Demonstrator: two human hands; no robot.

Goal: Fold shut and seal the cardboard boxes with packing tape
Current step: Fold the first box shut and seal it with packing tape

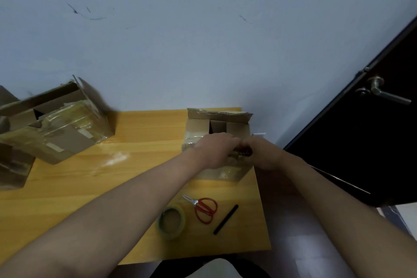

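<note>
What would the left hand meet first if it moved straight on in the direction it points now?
Probably the right hand. The left hand points rightward along the near edge of the open brown cardboard box, with its fingers almost against the other hand. Depth is unclear, so they may already touch.

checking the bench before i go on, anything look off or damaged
The open cardboard box at the far left sits tilted, with wrinkled, loose clear tape over its top and side. The tape roll and red scissors lie flat and look normal.

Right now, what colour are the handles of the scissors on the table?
Red; the scissors show best in the head view.
</note>
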